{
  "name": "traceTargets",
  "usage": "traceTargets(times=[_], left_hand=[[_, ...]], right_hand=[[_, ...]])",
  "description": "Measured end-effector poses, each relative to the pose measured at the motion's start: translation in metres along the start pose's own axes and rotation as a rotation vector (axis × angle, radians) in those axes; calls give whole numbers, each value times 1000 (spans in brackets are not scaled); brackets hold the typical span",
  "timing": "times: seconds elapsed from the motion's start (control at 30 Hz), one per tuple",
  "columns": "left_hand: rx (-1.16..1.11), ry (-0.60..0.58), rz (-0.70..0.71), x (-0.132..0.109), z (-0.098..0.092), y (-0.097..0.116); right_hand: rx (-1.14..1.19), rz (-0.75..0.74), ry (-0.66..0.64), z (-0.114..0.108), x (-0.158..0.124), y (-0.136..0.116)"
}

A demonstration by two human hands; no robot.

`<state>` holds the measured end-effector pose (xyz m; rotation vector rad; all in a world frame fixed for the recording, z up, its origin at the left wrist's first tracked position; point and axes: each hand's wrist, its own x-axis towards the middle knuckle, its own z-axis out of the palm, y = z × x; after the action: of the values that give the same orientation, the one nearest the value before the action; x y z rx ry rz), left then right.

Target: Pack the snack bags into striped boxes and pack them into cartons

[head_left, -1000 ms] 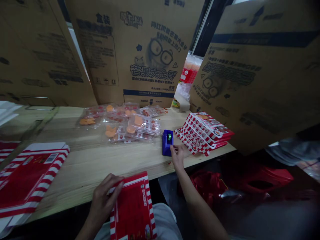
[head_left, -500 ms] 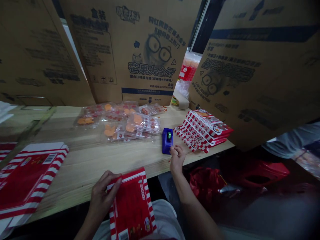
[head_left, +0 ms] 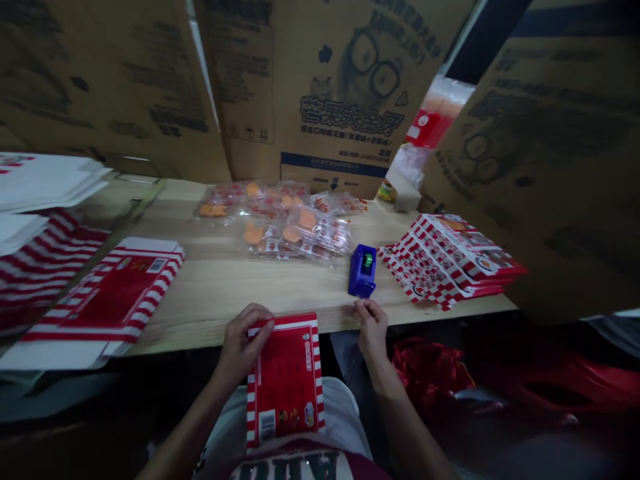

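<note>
My left hand [head_left: 246,341] grips the upper left corner of a red box [head_left: 285,380] with striped edges, which stands over my lap at the table's front edge. Its thumb lies over the box's front. My right hand [head_left: 373,327] is just below a blue tape dispenser [head_left: 362,270] with a green roll; thumb and forefinger are pinched together, and anything between them is too small to make out. Clear packets with orange pieces [head_left: 305,230] lie in a pile behind.
A stack of red-and-white boxes [head_left: 445,257] leans at the right. Flat striped cartons [head_left: 120,287] and white-backed sheets [head_left: 45,180] lie at the left. Large cardboard boxes [head_left: 340,80] wall the table's back. Red bags [head_left: 430,367] sit below at the right.
The view has turned left and down, showing more cartons. My right hand has come away from the tape dispenser, toward me. My left hand still holds the red box.
</note>
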<state>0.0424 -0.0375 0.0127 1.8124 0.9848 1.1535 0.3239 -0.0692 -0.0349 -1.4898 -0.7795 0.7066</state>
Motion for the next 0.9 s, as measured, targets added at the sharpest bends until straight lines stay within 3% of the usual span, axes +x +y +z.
traceTargets(times=[0.07, 0.17, 0.23, 0.33, 0.43, 0.53, 0.63, 0.73, 0.83, 0.9], left_hand=[[-39, -2, -16, -1, 4, 1], [-63, -39, -35, 2, 12, 4], [-63, -68, -39, 5, 17, 7], [-66, -91, -31, 8, 20, 13], [-64, -84, -22, 9, 20, 19], [-62, -64, -25, 6, 18, 20], [-61, -49, -19, 4, 16, 19], [-74, -48, 3, 2, 14, 21], [-113, -57, 30, 1, 13, 27], [-152, -58, 32, 0, 13, 30]], right_hand=[[-20, -55, -292, 6, 2, -31], [-155, -210, -1005, 29, 21, -86], [-294, -304, -1380, 52, 36, -115], [-523, -402, -1707, 85, 48, -134], [-793, -527, -1767, 106, 45, -134], [-999, -646, -1650, 112, 39, -133], [-996, -611, -1554, 109, 40, -133], [-830, -295, -1576, 103, 46, -123], [-498, 142, -1721, 94, 45, -101], [-260, 379, -1722, 87, 38, -86]])
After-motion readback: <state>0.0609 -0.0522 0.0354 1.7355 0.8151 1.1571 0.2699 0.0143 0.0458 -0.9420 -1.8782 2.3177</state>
